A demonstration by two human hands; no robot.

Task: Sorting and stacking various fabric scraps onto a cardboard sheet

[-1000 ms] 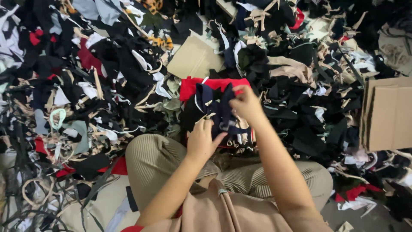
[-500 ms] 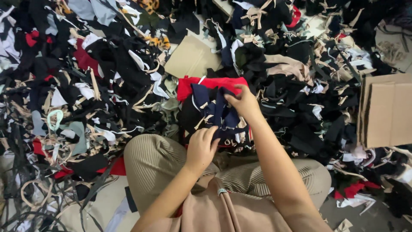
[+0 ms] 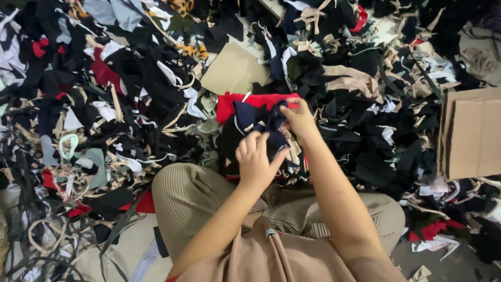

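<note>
Navy fabric scraps (image 3: 263, 128) sat bunched at frame centre, pinched closed by the right hand (image 3: 300, 119) and left hand (image 3: 255, 159); surrounding scrap heap (image 3: 130, 94) remained unsorted.

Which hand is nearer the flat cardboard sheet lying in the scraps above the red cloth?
Right. The right hand grips navy scraps just below and right of the cardboard sheet; the left hand sits lower, nearer the lap.

I see the floor (image 3: 417, 261) buried under mixed fabric scraps (image 3: 104, 104). A flat cardboard sheet (image 3: 235, 68) lies among them; a cardboard box (image 3: 472, 138) sits right. Lighting is even.
</note>
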